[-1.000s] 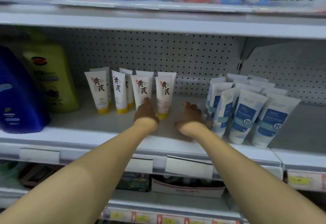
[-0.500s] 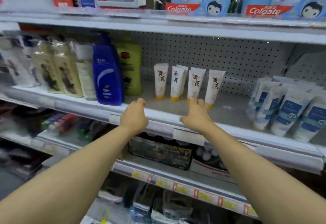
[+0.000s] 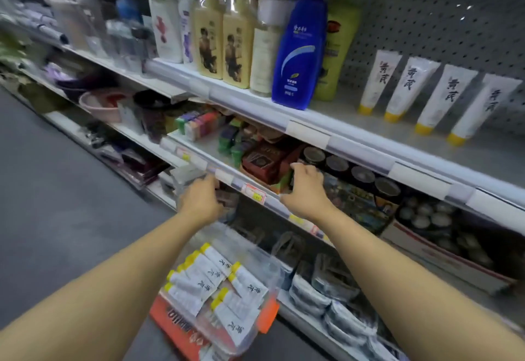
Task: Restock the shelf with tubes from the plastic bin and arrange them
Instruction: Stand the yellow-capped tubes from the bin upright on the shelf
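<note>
**shelfrat:** So where's everything at? Four white tubes with yellow caps (image 3: 437, 102) are standing cap-down on the shelf (image 3: 369, 136), right of the blue bottle (image 3: 298, 48). The rest of the stock is down low in the clear plastic bin (image 3: 264, 272), a pile of the same tubes (image 3: 216, 284) lying every which way, and the bin sits on an orange box (image 3: 170, 318).

**aisle9:** And the hands? Left hand (image 3: 199, 204) is out in front of the lower shelf edge, above the bin, fingers loosely curled with nothing in them as far as I can see. Right hand (image 3: 306, 190) is by the price strip (image 3: 252, 193) on that lower shelf, also holding nothing, fingers relaxed.

**shelfrat:** Yep, both empty. My guess is the next thing is reaching down into the bin for more.

**aisle9:** That's where I'd worry. The frame is pretty blurry and the bin looks like thin plastic perched on that box near the aisle floor (image 3: 56, 218). Grab a fistful from one side and it could tip or slide off.

**shelfrat:** Also the standing four. They lean a bit and sit close together, so shoving new ones in beside them could domino the row. And the blue bottle is right at the front lip, easy to clip with an elbow.
</note>
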Demonstrator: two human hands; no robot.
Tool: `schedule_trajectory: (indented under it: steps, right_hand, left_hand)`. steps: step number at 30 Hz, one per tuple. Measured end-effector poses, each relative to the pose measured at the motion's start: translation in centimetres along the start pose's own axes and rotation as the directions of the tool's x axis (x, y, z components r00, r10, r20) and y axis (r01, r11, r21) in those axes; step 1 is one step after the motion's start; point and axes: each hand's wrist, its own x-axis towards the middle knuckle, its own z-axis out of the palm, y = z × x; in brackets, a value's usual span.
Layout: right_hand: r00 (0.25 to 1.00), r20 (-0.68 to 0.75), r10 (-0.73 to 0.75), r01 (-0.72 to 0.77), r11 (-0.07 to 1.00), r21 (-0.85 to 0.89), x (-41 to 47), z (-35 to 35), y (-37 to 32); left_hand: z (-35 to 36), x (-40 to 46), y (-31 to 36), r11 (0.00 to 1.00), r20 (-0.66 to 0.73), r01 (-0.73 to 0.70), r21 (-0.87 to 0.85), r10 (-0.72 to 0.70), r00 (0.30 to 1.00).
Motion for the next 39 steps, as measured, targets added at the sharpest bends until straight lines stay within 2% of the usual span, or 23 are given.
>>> schedule_trajectory:
  steps: [5,10,14,21,28,30,32,36,39]
  right_hand:
    - [0.989,0.151,0.001,0.003,0.999,-0.032,-0.3,7.5,-1.6]
    - [0.939,0.345,-0.001,0.016,0.999,-0.041,-0.6,14.8,-1.4]
    - [0.891,0.453,0.002,0.038,0.996,-0.08,0.4,19.7,-0.1]
    - [0.813,0.58,-0.051,0.145,0.982,-0.118,4.3,27.1,3.9]
    - [0.719,0.685,-0.116,0.342,0.918,-0.203,8.9,34.4,8.3]
    - [0.67,0.724,-0.16,0.436,0.875,-0.21,9.9,36.3,9.0]
    - [0.624,0.75,-0.219,0.569,0.786,-0.244,10.9,38.2,9.6]
    - [0.553,0.777,-0.299,0.77,0.539,-0.341,12.5,41.4,10.9]
    - [0.498,0.81,-0.31,0.857,0.319,-0.405,12.9,42.8,11.7]
  left_hand:
    - [3.0,-2.2,-7.7,0.989,0.059,0.145,-0.033,-0.143,0.988]
    - [7.0,-4.2,-12.8,0.956,0.141,0.287,-0.068,-0.275,0.951]
    - [10.1,-4.9,-14.9,0.916,0.201,0.383,-0.12,-0.355,0.913]
    - [16.5,-3.5,-16.9,0.873,0.251,0.457,-0.168,-0.411,0.877]
    - [24.0,-0.7,-17.0,0.826,0.326,0.528,-0.194,-0.454,0.829]
    - [25.8,0.1,-17.2,0.816,0.346,0.545,-0.194,-0.463,0.816]
    - [27.7,0.9,-17.4,0.804,0.365,0.566,-0.185,-0.478,0.799]
    - [31.4,1.8,-18.1,0.782,0.421,0.607,-0.142,-0.507,0.752]
    - [33.3,2.1,-18.5,0.777,0.441,0.621,-0.106,-0.523,0.729]
